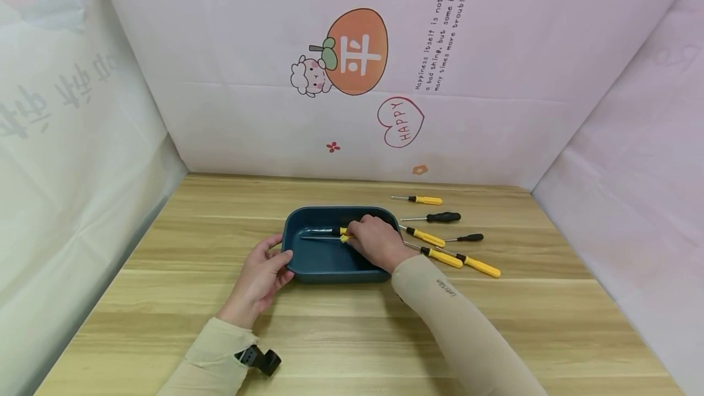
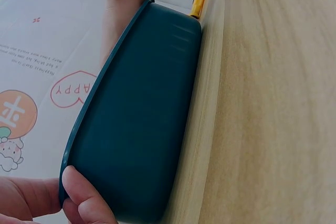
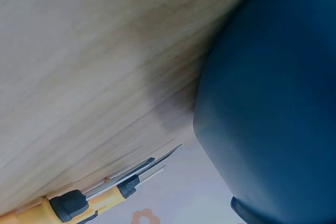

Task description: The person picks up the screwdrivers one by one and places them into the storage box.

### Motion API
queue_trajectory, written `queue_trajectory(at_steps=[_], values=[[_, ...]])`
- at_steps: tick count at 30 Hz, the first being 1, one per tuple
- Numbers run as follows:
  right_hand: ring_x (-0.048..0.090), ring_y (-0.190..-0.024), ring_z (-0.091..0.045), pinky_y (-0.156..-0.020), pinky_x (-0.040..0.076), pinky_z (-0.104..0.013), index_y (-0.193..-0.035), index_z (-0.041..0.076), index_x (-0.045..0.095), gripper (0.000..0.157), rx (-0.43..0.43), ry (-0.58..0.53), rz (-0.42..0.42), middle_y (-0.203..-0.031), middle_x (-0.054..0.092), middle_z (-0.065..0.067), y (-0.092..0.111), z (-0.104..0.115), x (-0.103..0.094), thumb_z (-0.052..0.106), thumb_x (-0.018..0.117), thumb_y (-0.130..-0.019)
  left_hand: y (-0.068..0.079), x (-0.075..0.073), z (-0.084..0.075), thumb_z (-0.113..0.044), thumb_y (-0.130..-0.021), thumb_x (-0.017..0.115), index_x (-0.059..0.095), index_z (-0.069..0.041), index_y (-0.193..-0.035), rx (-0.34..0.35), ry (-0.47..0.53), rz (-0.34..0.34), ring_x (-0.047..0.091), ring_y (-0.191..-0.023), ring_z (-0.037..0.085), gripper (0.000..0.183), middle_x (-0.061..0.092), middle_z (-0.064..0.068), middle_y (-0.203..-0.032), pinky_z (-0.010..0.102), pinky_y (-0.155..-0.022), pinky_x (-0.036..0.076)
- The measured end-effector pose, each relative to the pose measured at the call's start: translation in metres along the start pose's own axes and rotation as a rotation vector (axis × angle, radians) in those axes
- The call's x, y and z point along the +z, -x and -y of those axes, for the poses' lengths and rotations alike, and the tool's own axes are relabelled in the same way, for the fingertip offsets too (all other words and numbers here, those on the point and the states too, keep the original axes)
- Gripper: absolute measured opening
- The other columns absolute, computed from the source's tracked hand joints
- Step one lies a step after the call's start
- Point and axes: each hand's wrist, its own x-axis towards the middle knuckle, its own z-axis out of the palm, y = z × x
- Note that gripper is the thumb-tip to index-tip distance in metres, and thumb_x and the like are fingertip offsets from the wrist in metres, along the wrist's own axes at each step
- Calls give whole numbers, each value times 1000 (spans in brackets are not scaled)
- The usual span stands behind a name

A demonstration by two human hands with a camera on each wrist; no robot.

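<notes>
A dark blue rectangular tray (image 1: 335, 276) sits on the wooden table. My left hand (image 1: 265, 274) grips its left end, with the thumb over the rim; in the left wrist view, fingers (image 2: 86, 198) press the outer wall. Reaching over the right side, my right hand (image 1: 376, 242) is down inside the tray. It holds a yellow-handled screwdriver (image 1: 321, 238), whose thin shaft points left and whose handle is mostly hidden by the fingers. Just behind that lies another screwdriver (image 1: 335, 231) with a black collar and yellow handle, partly covered by the hand. The right wrist view shows the tray's outer wall (image 3: 268, 103), not the fingers.
Right of the tray lie several screwdrivers: yellow-handled ones (image 1: 429, 200) (image 1: 478, 266), a thick black one (image 1: 442, 217) and a small black one (image 1: 470, 238). Some shafts reach close to the tray's right wall. A printed white cloth (image 1: 247, 127) stands behind the wooden table (image 1: 220, 219).
</notes>
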Motion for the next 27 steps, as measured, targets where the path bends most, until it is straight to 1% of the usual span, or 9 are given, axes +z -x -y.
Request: queue_trajectory(at_steps=[4,9,16,22,27], values=[[62,-100,-20,-92,56,-39,-117,17,74,20,-6,4,-7,-110,69,-3,-1,0,2,29,68,-103,0,0,0,-9,-108,54,41,-9,-154,2,3,1,59,-77,12,48,52,5,-100,18,-69,57],[63,-100,-21,-91,57,-39,-118,15,73,21,-13,13,5,-110,69,-5,-3,0,3,28,67,-104,0,0,0,-9,-108,54,42,-9,-154,1,2,0,59,-77,12,47,53,5,-100,19,-69,57],[63,-99,-19,-91,57,-37,-120,16,70,21,2,23,20,-112,69,-4,-5,1,4,29,68,-103,0,0,0,-9,-108,54,42,-9,-154,-2,2,-1,60,-79,13,48,52,6,-101,19,-69,56],[62,-104,-20,-95,56,-38,-124,16,70,23,23,-2,50,-117,68,-5,-6,2,3,26,68,-103,-1,0,0,-8,-108,54,41,-9,-154,-2,0,-3,59,-77,12,48,52,5,-100,19,-69,56],[62,-107,-21,-97,56,-39,-124,18,70,22,25,-1,46,-119,67,-5,-8,2,5,23,69,-103,-1,0,1,-8,-108,54,42,-9,-154,-3,1,-2,60,-78,12,48,52,5,-100,19,-69,56]])
